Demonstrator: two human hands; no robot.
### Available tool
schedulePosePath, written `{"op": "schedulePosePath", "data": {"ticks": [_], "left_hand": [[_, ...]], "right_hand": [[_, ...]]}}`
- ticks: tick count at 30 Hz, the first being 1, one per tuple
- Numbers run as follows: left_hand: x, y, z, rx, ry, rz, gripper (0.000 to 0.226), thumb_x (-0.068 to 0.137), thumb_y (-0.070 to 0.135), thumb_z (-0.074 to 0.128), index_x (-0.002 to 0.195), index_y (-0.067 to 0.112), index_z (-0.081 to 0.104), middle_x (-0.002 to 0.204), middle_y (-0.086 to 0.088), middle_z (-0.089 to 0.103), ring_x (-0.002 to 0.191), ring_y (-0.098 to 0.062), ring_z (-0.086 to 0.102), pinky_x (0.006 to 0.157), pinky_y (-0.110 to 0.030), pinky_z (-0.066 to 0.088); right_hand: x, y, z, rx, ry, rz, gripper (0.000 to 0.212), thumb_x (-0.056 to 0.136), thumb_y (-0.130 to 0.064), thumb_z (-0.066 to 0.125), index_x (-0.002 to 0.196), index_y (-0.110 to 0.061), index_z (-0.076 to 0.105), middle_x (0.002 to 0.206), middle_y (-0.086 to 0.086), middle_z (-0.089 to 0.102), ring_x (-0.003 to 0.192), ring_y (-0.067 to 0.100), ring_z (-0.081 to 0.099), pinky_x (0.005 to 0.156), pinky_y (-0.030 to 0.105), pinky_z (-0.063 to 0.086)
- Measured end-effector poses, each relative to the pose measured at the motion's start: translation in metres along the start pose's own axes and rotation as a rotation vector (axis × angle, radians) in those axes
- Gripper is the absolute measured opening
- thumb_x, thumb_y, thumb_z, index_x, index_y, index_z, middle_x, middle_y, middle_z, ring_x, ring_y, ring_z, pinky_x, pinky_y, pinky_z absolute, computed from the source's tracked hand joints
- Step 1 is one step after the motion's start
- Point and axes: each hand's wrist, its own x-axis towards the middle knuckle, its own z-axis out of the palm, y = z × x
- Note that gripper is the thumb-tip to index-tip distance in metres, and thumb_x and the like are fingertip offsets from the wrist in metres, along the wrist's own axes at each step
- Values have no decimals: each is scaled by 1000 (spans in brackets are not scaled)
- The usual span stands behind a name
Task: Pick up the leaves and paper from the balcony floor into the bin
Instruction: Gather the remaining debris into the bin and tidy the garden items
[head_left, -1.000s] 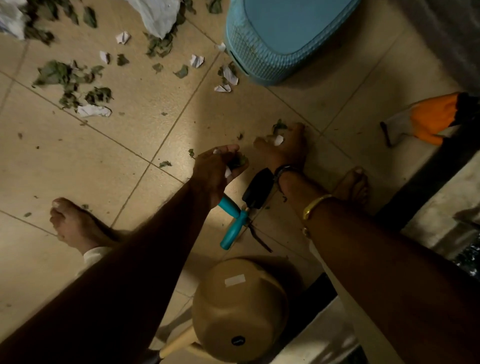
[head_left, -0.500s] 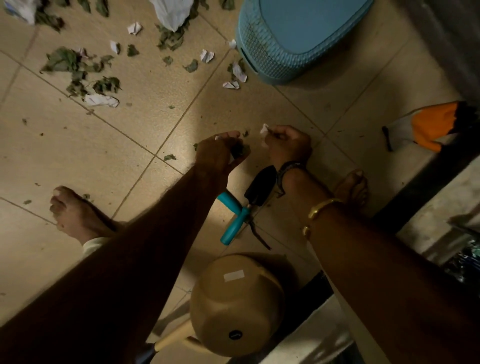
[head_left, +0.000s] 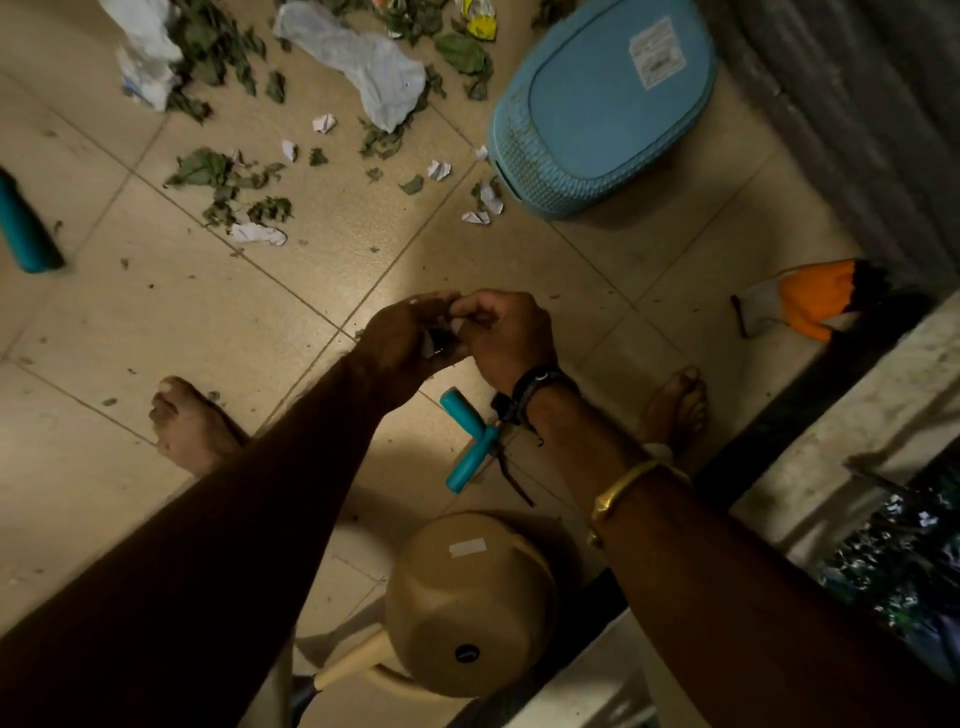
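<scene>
**Hands meet mid-floor, litter beyond**

At the left edge, a teal cylinder (head_left: 26, 228), cut off by the frame. Next along, leaves (head_left: 223, 182) and crumpled paper (head_left: 258, 234) strewn over the far tiles, with bare tile (head_left: 171, 322) on the near side. Centre: left hand (head_left: 400, 338) clenched round a small wad of scraps (head_left: 439, 340), right hand (head_left: 506, 338) pinching the same wad, fingers touching. Further right, blue bin (head_left: 597, 104) near the wall, paper bits at its base. Orange glove (head_left: 815, 301) by the right ledge
</scene>
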Motion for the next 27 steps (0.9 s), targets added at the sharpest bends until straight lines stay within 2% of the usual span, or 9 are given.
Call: {"op": "schedulePosePath", "data": {"ticks": [5, 9, 13, 15, 18, 21, 23, 25, 27], "left_hand": [[-19, 10, -1, -8, -80, 48, 32, 102, 11, 46, 128, -2, 58, 114, -18, 69, 101, -28, 65, 93, -38, 57], [-13, 23, -5, -200, 27, 105, 18, 101, 5, 46, 109, -2, 61, 108, -20, 66, 95, -26, 67, 79, -33, 61], [-4, 40, -16, -291, 24, 93, 17, 101, 2, 46, 96, -2, 62, 92, -15, 67, 91, -27, 67, 78, -33, 62], [1, 47, -21, -249, 5, 82, 21, 102, 1, 45, 89, 0, 62, 90, -15, 68, 90, -27, 68, 78, -33, 62], [15, 53, -33, -216, -23, 99, 17, 101, -1, 46, 93, 1, 61, 97, -16, 68, 91, -26, 70, 81, -33, 61], [34, 52, -41, -158, 18, 102, 14, 99, -2, 48, 96, 4, 61, 94, -14, 68, 85, -23, 70, 83, -34, 60], [42, 49, -44, -128, 44, 101, 14, 97, -2, 51, 91, 5, 61, 88, -12, 67, 81, -22, 68, 84, -36, 60], [47, 47, -44, -117, 85, 91, 14, 94, -3, 53, 86, 5, 61, 85, -10, 65, 81, -23, 67, 88, -37, 59], [49, 43, -43, -103, 182, 73, 12, 94, -4, 54, 88, 2, 63, 88, -12, 64, 85, -24, 66, 91, -39, 58]], "right_hand": [[7, -28, -1, -47, 92, -32, 24, 78, -9, 76, 95, -13, 60, 82, -7, 62, 79, 13, 66, 61, 26, 57], [18, -34, -7, 6, -6, 47, 22, 77, -16, 80, 95, -19, 68, 83, -8, 66, 79, 5, 64, 65, 14, 52], [41, -15, -20, 276, 101, 273, 14, 86, -10, 66, 96, -18, 72, 85, 2, 75, 80, 21, 74, 70, 34, 63], [56, 7, -20, 151, 188, 333, 13, 82, -10, 68, 86, -22, 71, 79, 0, 75, 74, 21, 75, 67, 39, 64], [78, 33, -3, -117, 130, 283, 13, 73, -21, 79, 73, -26, 67, 81, -5, 74, 78, 18, 73, 72, 41, 63], [95, 44, 15, -366, 73, 213, 15, 79, -21, 80, 85, -21, 67, 88, -4, 68, 86, 16, 63, 74, 29, 53], [102, 48, 25, -462, 124, 157, 7, 85, -9, 69, 86, -16, 70, 91, 2, 69, 90, 22, 65, 71, 32, 53], [105, 50, 32, -449, 185, 172, 19, 85, -2, 62, 79, -18, 70, 90, 3, 72, 91, 24, 67, 70, 33, 55], [101, 44, 35, -228, 213, 257, 21, 76, -2, 68, 70, -22, 65, 80, -1, 72, 80, 22, 71, 70, 38, 61]]}}
